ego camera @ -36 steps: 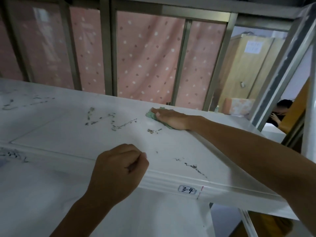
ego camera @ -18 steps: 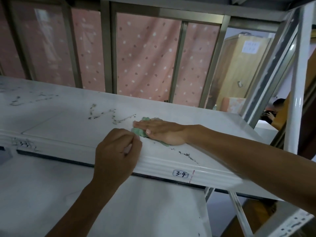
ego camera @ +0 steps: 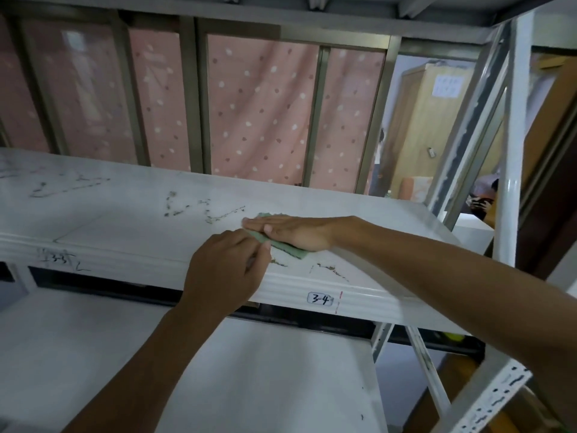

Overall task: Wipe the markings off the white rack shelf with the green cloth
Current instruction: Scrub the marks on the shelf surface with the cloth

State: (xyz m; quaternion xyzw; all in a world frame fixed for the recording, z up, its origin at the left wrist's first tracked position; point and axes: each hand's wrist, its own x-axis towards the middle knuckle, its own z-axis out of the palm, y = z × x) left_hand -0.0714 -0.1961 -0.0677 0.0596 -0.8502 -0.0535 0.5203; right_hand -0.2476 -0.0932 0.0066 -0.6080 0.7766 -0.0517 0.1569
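The white rack shelf (ego camera: 125,226) runs across the view at chest height. Dark scribbled markings (ego camera: 199,210) lie on its middle, with more near the front edge (ego camera: 331,270) and at the far left (ego camera: 62,187). My right hand (ego camera: 293,232) lies flat, fingers straight, pressing the green cloth (ego camera: 290,250) onto the shelf just right of the middle markings. My left hand (ego camera: 223,270) is curled into a loose fist resting on the shelf's front lip. Its knuckles sit against the cloth's near corner. I cannot tell whether they pinch it.
A label reading 3-4 (ego camera: 320,299) is stuck on the front lip. A lower white shelf (ego camera: 249,370) sits beneath. A white upright post (ego camera: 512,182) and diagonal braces stand at the right. Behind hang pink dotted curtains (ego camera: 262,114); a person (ego camera: 484,201) sits far right.
My right hand slid the cloth from the back of the shelf toward the front and left, until it met my left fist. The left hand stayed on the lip.
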